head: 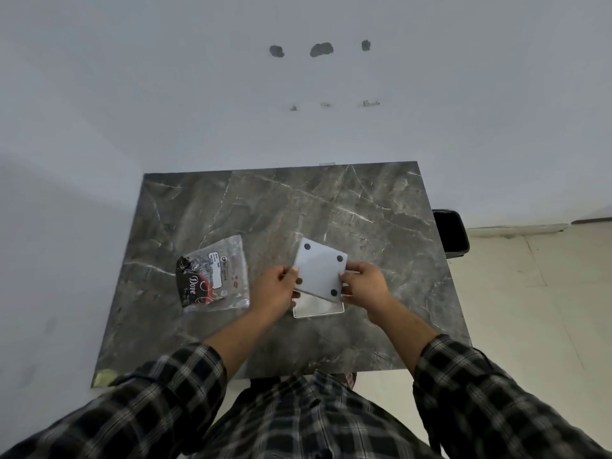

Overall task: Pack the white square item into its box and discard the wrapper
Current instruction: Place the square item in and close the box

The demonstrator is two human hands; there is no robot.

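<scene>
While held tilted above the table, white square item pinched at opposite edges: left hand closed on near-left edge, right hand closed on right edge, fingers narrow on both. Four black round pads showing on upturned face, so probably underside facing camera. Directly beneath, partly hidden by item and hands, white shallow box lying open on grey marble-look table; only near rim and pale interior strip visible, contents otherwise not readable, appears empty. Just left of left hand, clear plastic wrapper flat on table, with label and a dark printed "Dove" pack inside or under it, cannot tell which. Off right table edge, on floor, black bin, inside not visible. Head view only, nothing else to go through. Judged step: lowering item into box, wrapper disposal not yet done. Risks: item rotated relative to box outline, so a corner could catch on rim and jam or tip the box; light box unrestrained, could slide on smooth slab under a skewed push; edge-only pinch could slip and drop item onto stone. Later, bin well apart from wrapper, and the wrapper's dark pack could get binned too.
</scene>
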